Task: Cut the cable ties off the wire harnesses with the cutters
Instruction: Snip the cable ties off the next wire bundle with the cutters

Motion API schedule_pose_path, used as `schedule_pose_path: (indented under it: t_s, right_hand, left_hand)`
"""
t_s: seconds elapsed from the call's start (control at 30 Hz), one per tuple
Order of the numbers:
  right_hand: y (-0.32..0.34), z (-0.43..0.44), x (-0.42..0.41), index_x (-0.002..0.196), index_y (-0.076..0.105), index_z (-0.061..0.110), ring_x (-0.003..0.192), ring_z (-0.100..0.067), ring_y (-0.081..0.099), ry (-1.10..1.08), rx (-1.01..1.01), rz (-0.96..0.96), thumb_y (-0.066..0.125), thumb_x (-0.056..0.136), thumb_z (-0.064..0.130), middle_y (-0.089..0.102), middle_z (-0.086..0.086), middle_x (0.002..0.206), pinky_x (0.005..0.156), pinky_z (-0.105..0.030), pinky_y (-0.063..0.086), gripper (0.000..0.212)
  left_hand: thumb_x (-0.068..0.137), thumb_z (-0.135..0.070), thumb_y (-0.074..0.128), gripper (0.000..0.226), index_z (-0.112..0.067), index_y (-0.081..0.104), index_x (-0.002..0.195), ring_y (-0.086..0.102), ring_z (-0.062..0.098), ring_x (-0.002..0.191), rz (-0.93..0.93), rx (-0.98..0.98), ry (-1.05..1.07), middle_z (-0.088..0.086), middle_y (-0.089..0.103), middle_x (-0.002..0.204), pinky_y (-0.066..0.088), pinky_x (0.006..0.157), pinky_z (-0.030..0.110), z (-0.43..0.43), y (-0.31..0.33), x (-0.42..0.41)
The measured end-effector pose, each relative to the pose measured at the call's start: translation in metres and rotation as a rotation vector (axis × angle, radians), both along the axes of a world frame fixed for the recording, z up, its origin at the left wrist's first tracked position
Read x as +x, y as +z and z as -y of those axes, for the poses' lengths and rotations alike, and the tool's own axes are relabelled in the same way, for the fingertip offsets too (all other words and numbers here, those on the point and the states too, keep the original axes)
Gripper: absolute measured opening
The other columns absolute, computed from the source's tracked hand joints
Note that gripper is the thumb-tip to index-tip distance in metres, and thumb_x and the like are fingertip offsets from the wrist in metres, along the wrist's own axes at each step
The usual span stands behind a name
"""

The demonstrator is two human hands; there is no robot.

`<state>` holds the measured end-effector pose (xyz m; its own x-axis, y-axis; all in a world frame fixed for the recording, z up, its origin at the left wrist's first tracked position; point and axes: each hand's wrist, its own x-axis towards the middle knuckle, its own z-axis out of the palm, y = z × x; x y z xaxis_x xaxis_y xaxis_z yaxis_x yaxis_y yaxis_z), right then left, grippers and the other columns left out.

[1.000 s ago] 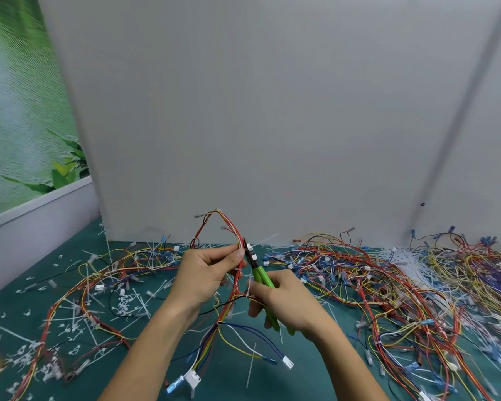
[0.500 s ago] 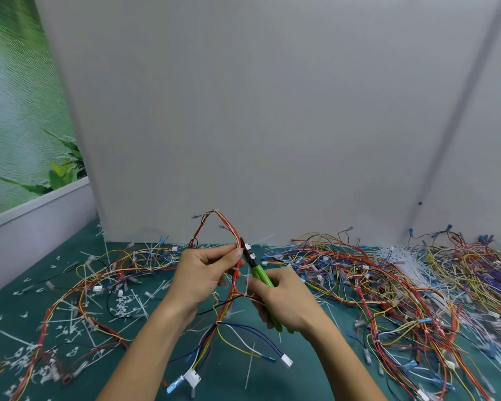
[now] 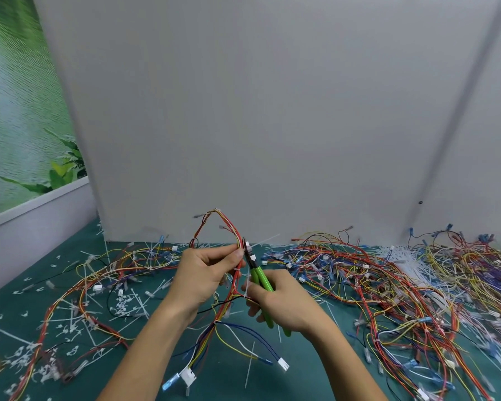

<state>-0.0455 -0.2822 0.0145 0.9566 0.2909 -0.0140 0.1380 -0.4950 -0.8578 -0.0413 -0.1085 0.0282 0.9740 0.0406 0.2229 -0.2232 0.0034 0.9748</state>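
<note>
My left hand (image 3: 203,276) grips a wire harness (image 3: 229,299) of red, yellow and orange wires, held up above the green table so its top bends into a peak. My right hand (image 3: 284,302) grips green-handled cutters (image 3: 259,277), whose dark jaws point up and meet the harness right beside my left thumb. A white cable tie (image 3: 265,241) sticks out to the right at the jaws. The harness's lower end hangs down to white connectors (image 3: 188,377) near the table's front.
A big tangle of harnesses (image 3: 388,285) covers the table's right side, another harness (image 3: 78,290) loops at the left. Cut white tie pieces (image 3: 125,305) litter the green mat (image 3: 145,360). A grey panel (image 3: 272,111) stands upright close behind.
The cutters' jaws have crept up along the harness to just beside my left thumb. Both hands otherwise stay in place.
</note>
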Motion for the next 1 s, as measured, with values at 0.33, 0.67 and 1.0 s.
schedule_pose_path:
  t_s: [0.33,0.67,1.0]
  right_hand:
    - [-0.002,0.000,0.002,0.070,0.056,0.017,0.052,-0.021,0.056,-0.039,0.046,0.036,0.056,0.099,0.030,0.056,-0.004,0.063,0.054,-0.041,0.057,0.032]
    - [-0.004,-0.003,0.003,0.091,0.066,0.012,0.060,-0.007,0.069,-0.023,0.025,0.066,0.055,0.100,0.029,0.068,0.003,0.073,0.062,-0.033,0.060,0.022]
    - [-0.005,-0.004,0.003,0.078,0.052,0.003,0.053,-0.023,0.051,-0.047,0.036,0.098,0.054,0.099,0.030,0.052,-0.007,0.062,0.055,-0.047,0.059,0.034]
  left_hand:
    - [0.073,-0.032,0.078,0.027,-0.021,0.080,0.098,0.075,0.013,0.074,0.000,-0.044,-0.004,0.006,0.079,0.086,0.051,0.056,0.016,-0.002,-0.002,0.003]
    - [0.073,-0.028,0.081,0.037,-0.010,0.068,0.103,0.075,0.021,0.071,0.021,-0.097,0.023,0.008,0.078,0.091,0.050,0.052,0.019,-0.004,-0.006,0.008]
    - [0.076,-0.042,0.074,0.028,-0.020,0.079,0.092,0.075,0.014,0.085,0.065,0.024,0.021,0.003,0.079,0.086,0.053,0.067,0.017,-0.002,-0.011,0.011]
